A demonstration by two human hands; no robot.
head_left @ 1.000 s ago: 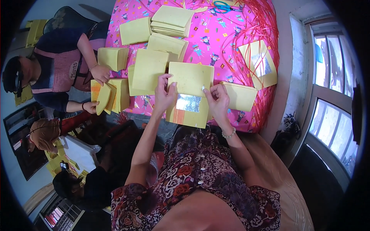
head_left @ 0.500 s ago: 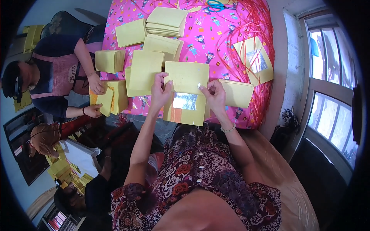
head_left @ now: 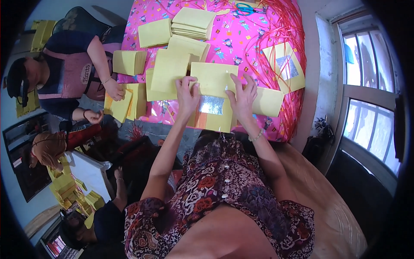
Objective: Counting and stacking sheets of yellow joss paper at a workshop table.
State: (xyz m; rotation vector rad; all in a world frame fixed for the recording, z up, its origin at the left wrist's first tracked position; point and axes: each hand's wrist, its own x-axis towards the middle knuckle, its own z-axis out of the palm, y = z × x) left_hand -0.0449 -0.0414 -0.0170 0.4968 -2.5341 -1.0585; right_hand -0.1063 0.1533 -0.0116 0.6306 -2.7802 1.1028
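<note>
A yellow paper sheet (head_left: 214, 77) lies in front of me at the near table edge, its upper part folded over. Below the fold a silver foil patch (head_left: 211, 105) and some orange show. At the sheet's left edge my left hand (head_left: 188, 96) is closed, pinching it between thumb and curled fingers. My right hand (head_left: 243, 97) rests against the right edge with fingers spread apart, the thumb near the fold. Just left of my left hand lies a pile of yellow paper (head_left: 166, 71); right of my right hand is more yellow paper (head_left: 268, 102).
Yellow paper stacks (head_left: 192, 23) stand farther back on the pink patterned tablecloth (head_left: 226, 42). Red strands (head_left: 282, 26) trail along the right edge, beside a foil-patched sheet (head_left: 291, 80). Blue scissors (head_left: 245, 8) lie at the back. On the left, a co-worker's hand (head_left: 115, 90) touches yellow paper.
The sheet has gone from tilted up between my hands to lying lower on the table. My right hand's pinch has opened into spread fingers. One of the co-worker's hands has left the paper.
</note>
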